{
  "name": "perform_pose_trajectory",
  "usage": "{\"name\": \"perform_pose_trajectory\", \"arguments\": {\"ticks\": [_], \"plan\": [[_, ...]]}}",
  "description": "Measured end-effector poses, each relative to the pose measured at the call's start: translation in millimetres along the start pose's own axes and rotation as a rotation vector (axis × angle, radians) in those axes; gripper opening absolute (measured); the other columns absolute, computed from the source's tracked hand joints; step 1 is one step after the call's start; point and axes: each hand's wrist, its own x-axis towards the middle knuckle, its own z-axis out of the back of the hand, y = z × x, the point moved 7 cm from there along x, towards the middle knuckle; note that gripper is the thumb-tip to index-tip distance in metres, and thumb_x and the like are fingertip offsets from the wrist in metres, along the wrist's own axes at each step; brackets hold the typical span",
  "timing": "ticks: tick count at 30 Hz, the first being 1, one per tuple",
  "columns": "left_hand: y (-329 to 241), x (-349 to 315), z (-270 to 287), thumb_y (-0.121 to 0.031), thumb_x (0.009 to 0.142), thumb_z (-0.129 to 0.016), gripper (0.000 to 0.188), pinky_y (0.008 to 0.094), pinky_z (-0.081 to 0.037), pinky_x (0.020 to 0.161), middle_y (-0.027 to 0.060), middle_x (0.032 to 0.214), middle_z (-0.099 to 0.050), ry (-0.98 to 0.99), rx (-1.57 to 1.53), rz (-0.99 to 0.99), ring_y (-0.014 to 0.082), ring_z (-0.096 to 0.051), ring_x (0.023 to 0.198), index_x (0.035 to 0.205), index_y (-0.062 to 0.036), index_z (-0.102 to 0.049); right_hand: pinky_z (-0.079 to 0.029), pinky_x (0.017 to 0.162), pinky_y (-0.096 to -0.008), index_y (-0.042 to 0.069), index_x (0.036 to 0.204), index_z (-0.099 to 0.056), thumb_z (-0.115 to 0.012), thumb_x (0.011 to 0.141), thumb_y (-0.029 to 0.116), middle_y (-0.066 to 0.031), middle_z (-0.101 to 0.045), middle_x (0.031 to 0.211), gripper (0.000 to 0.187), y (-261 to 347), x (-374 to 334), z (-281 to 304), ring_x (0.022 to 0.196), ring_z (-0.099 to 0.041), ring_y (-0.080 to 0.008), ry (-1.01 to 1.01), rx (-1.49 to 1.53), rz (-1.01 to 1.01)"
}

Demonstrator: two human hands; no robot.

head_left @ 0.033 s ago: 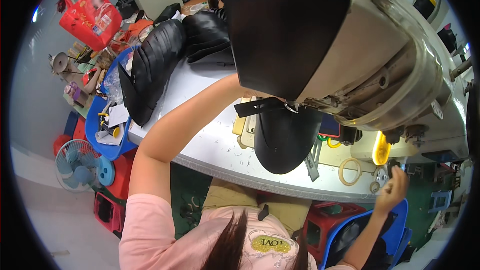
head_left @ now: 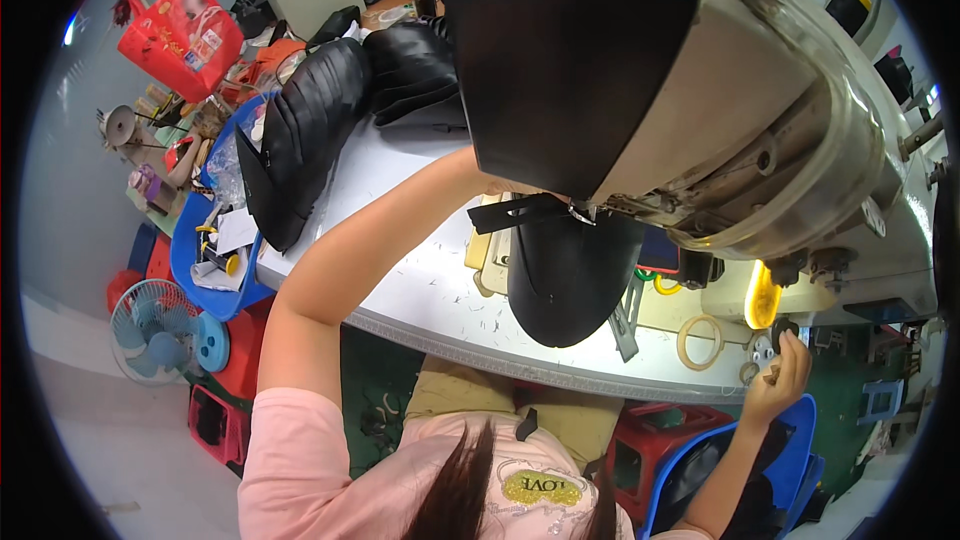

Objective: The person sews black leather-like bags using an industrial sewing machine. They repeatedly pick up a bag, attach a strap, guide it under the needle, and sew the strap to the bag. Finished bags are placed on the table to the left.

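Observation:
A sewing machine [head_left: 720,120] fills the upper middle of my view, its black-fronted head close to me. Under the needle area lies a black, smooth, rounded leather-like piece [head_left: 570,290], its curved end hanging toward me. A black strip with a slot [head_left: 515,212] sticks out to its left. My left hand [head_left: 505,185] reaches in behind the machine head; only the wrist side shows and its fingers are hidden. At the right end of the table, my right hand [head_left: 780,380] is raised with curled fingers, fingertips at a small black round piece [head_left: 785,328] beside a silver disc [head_left: 762,351].
Stacked black pieces [head_left: 315,130] lie on the white table [head_left: 450,330] at left. A blue basin [head_left: 190,250] holds paper and scraps. A tape roll [head_left: 700,342] and metal tool [head_left: 627,325] lie right. A fan [head_left: 155,330] stands lower left; a blue chair [head_left: 800,440] is lower right.
My right hand has shifted slightly left and turned, so more of its fingers show. My left arm and the black piece under the machine stay nearly where they were.

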Motion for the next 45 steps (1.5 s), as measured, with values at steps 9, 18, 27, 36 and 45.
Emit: {"name": "perform_pose_trajectory", "arguments": {"ticks": [9,18,27,36,45], "plan": [[9,-5,-16,-0.011,0.069,-0.072,0.046,0.0315,-0.040,0.088,0.0135,0.105,-0.058,0.094,0.050,0.007,0.0225,-0.052,0.102,0.111,-0.0008,-0.055,-0.046,0.075,-0.0370,-0.003,0.091,-0.060,-0.045,0.070,-0.015,-0.0144,-0.061,0.091,0.028,4,0,5,0.083,-0.058,-0.0307,-0.053,0.067,-0.052],[4,-17,-22,-0.018,0.071,-0.071,0.045,0.0308,-0.040,0.087,0.0154,0.107,-0.058,0.079,0.279,0.121,0.0233,-0.053,0.101,0.110,-0.0010,-0.056,-0.045,0.068,-0.0282,0.000,0.106,-0.057,-0.045,0.089,0.012,-0.0111,-0.063,0.092,0.024,-157,43,107,0.081,-0.059,-0.0221,-0.585,-0.346,-0.273],[24,-9,-14,-0.019,0.071,-0.071,0.053,0.0342,-0.036,0.091,0.0157,0.114,-0.054,0.061,0.147,0.047,0.0247,-0.048,0.108,0.116,-0.0013,-0.051,-0.045,0.070,-0.0315,0.003,0.113,-0.053,-0.045,0.083,0.040,-0.0125,-0.063,0.094,0.049,-469,74,159,0.084,-0.059,-0.0251,-0.092,-0.313,-0.636],[-1,-18,-12,-0.007,0.071,-0.069,0.038,0.0282,-0.042,0.086,0.0099,0.101,-0.059,0.052,0.145,0.010,0.0201,-0.055,0.095,0.107,-0.0012,-0.057,-0.046,0.073,-0.0296,0.004,0.109,-0.058,-0.053,0.083,0.043,-0.0097,-0.064,0.096,0.047,-386,31,148,0.090,-0.060,-0.0216,-0.564,-0.293,-0.673],[24,-3,-12,-0.003,0.070,-0.068,0.033,0.0258,-0.045,0.079,0.0069,0.094,-0.059,0.020,-0.564,-0.015,0.0144,-0.057,0.087,0.101,-0.0022,-0.058,-0.042,0.053,-0.0209,0.000,0.086,-0.061,-0.050,0.089,0.013,-0.0085,-0.061,0.079,0.017,-84,16,87,0.066,-0.055,-0.0118,-0.657,0.165,-0.462]]}}
